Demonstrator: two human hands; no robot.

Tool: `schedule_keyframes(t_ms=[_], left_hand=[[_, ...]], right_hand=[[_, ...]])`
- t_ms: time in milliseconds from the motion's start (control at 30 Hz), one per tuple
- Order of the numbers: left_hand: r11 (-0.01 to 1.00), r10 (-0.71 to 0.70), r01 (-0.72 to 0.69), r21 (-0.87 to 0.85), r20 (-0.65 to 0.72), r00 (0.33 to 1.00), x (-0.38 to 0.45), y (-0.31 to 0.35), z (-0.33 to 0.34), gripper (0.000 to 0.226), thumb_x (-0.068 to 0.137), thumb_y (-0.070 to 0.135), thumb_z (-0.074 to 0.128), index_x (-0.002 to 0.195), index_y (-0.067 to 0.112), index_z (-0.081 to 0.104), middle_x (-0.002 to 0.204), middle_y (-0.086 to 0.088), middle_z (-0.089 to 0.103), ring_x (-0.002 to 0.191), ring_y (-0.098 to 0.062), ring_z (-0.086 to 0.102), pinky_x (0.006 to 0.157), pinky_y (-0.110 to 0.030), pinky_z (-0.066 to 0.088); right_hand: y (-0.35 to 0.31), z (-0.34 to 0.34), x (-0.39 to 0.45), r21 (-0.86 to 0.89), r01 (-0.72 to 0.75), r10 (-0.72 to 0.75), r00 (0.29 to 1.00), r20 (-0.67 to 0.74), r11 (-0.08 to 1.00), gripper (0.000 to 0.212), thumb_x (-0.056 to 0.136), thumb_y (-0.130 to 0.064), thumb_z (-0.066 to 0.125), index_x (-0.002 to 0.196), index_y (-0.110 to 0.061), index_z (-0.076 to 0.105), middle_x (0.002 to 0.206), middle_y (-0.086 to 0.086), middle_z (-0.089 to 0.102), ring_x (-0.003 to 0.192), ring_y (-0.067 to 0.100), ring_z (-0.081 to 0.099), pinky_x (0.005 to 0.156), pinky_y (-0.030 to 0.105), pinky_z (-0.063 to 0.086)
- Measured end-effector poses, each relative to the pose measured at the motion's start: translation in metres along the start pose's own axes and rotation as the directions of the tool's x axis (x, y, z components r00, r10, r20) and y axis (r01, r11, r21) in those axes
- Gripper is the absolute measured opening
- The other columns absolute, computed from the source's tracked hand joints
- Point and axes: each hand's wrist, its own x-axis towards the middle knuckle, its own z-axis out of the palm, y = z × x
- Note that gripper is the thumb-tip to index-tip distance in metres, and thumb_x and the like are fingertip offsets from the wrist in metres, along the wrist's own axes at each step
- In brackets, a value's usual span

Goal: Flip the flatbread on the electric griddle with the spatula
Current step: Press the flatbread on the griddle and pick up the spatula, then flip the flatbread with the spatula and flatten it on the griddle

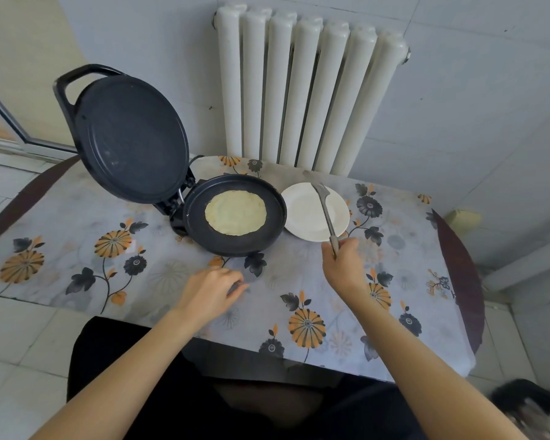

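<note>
A pale round flatbread lies flat in the black electric griddle, whose lid stands open to the left. My right hand grips the handle end of a metal spatula. The spatula's blade points away over the white plate, to the right of the griddle. My left hand rests on the tablecloth in front of the griddle, fingers loosely curled and holding nothing.
A white plate sits right beside the griddle on the flowered tablecloth. A white radiator stands against the wall behind the table. The table's front edge is near my lap.
</note>
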Motion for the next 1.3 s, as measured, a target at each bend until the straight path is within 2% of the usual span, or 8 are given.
schedule_keyframes(t_ms=[100,200,300,433,700,933,1167,1300], left_hand=[[0.999,0.002,-0.003,0.033,0.020,1.000,0.001,-0.001,0.000,0.028,0.096,0.043,0.057,0.099,0.021,0.073,0.095,0.005,0.075,0.098,-0.015,0.063,0.068,-0.033,0.057],[0.998,-0.004,0.000,0.059,0.061,0.998,0.004,-0.002,-0.001,0.030,0.096,0.045,0.056,0.104,0.023,0.073,0.102,0.008,0.073,0.109,-0.014,0.057,0.074,-0.033,0.056],[0.998,0.000,-0.006,0.069,0.086,0.996,0.003,-0.002,-0.002,0.028,0.097,0.044,0.056,0.105,0.023,0.073,0.106,0.009,0.071,0.109,-0.013,0.055,0.076,-0.033,0.055],[0.998,0.005,-0.011,0.059,0.109,0.994,0.001,-0.001,-0.003,0.027,0.096,0.041,0.057,0.107,0.020,0.071,0.110,0.008,0.067,0.111,-0.013,0.052,0.078,-0.035,0.056],[1.000,-0.011,0.007,0.029,0.153,0.988,-0.001,-0.001,-0.007,0.026,0.093,0.042,0.062,0.110,0.025,0.071,0.116,0.012,0.067,0.112,-0.012,0.055,0.081,-0.037,0.056],[0.999,-0.031,0.024,0.038,0.200,0.979,0.008,0.001,-0.012,0.026,0.092,0.041,0.064,0.109,0.023,0.071,0.112,0.005,0.067,0.111,-0.015,0.055,0.078,-0.036,0.053],[0.999,-0.043,0.037,0.030,0.218,0.975,0.011,0.001,-0.011,0.028,0.092,0.039,0.064,0.114,0.023,0.070,0.117,0.006,0.065,0.111,-0.015,0.056,0.078,-0.031,0.050],[0.998,-0.057,0.058,0.002,0.240,0.969,0.011,0.000,-0.010,0.030,0.092,0.039,0.066,0.115,0.022,0.070,0.119,0.004,0.064,0.111,-0.014,0.055,0.080,-0.034,0.052]], right_hand=[[-0.015,-0.009,0.004,0.052,0.063,-0.062,0.998,-0.021,0.997,0.023,0.107,-0.031,0.048,0.107,-0.009,0.043,0.074,0.001,0.055,0.058,0.014,0.052,0.048,0.029,0.039],[-0.031,-0.014,0.006,0.039,0.097,-0.098,0.995,0.017,0.995,0.029,0.109,-0.035,0.041,0.109,-0.008,0.051,0.089,0.009,0.064,0.074,0.027,0.061,0.064,0.045,0.056],[-0.041,-0.021,0.009,-0.011,0.121,-0.120,0.989,0.087,0.993,0.036,0.110,-0.032,0.038,0.112,-0.005,0.062,0.095,0.003,0.064,0.086,0.028,0.060,0.073,0.040,0.049],[-0.050,-0.033,0.012,-0.045,0.111,-0.099,0.972,0.214,0.993,0.036,0.106,-0.034,0.050,0.095,-0.005,0.068,0.077,0.004,0.067,0.072,0.024,0.057,0.061,0.031,0.042],[-0.062,-0.067,0.009,-0.190,0.236,-0.176,0.942,0.286,0.953,0.023,0.090,-0.038,0.076,0.082,-0.017,0.072,0.065,-0.004,0.076,0.032,-0.001,0.043,0.042,0.019,0.039],[-0.075,-0.088,0.001,-0.250,0.290,-0.189,0.913,0.361,0.924,0.019,0.087,-0.033,0.080,0.081,-0.015,0.080,0.062,-0.005,0.076,0.039,0.008,0.048,0.039,0.014,0.041],[-0.071,-0.098,-0.006,-0.333,0.331,-0.185,0.898,0.400,0.883,0.022,0.087,-0.033,0.079,0.078,-0.014,0.079,0.060,-0.007,0.075,0.032,0.000,0.046,0.043,0.016,0.044],[-0.072,-0.106,-0.007,-0.319,0.322,-0.181,0.898,0.401,0.891,0.011,0.088,-0.026,0.077,0.087,-0.016,0.071,0.057,-0.008,0.074,0.030,-0.001,0.046,0.038,0.014,0.041]])
